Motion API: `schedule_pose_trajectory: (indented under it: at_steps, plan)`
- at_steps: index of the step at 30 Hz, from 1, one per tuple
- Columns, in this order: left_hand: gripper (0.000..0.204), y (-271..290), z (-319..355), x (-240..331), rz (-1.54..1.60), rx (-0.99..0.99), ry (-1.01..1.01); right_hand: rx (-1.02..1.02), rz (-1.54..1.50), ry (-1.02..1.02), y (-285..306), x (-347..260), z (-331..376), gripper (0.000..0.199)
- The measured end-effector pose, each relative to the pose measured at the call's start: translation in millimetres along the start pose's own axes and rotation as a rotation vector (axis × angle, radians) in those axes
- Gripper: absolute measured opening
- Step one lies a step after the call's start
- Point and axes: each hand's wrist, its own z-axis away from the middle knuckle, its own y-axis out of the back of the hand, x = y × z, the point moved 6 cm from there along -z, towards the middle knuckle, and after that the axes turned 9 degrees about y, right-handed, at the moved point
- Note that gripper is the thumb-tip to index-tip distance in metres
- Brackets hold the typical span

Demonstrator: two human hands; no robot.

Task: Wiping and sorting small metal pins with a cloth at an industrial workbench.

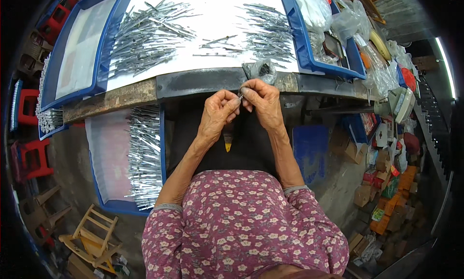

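Just off the table's front edge, my left hand (218, 111) and my right hand (264, 103) meet with their fingertips pinched together. Between them is a small shiny metal piece (240, 95), mostly covered by the fingers, so its exact kind cannot be made out. A small clear plastic bag (265, 68) with dark contents lies at the edge right behind my right hand. On the white tabletop (212, 18) spread a large heap of thin grey metal strips (150, 35) to the left and another heap of strips (270, 32) to the right. A few loose strips (220, 44) lie between the heaps.
Blue trays flank the work surface: a lined tray (99, 51) at left, and a tray (309, 56) with plastic bags at right. Below left, another blue tray (162, 158) holds many shiny strips (144, 158). A wooden stool (94, 235) and red stools (36, 158) stand left; boxes (355, 148) pile up right.
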Motion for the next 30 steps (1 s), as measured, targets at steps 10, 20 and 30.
schedule_pose_trajectory:
  at_steps: [10,20,30]
  plan:
    - [0.014,-0.9,0.7,4.9,0.002,0.005,-0.010,0.040,-0.146,-0.003,1.4,6.5,-0.9,0.012]
    - [0.012,-2.5,3.1,7.9,0.009,0.024,-0.021,0.093,-0.271,0.000,2.5,6.2,0.8,0.012]
    - [0.013,-3.0,3.3,7.2,0.030,0.010,-0.014,0.073,-0.250,0.008,2.0,3.6,1.9,0.012]
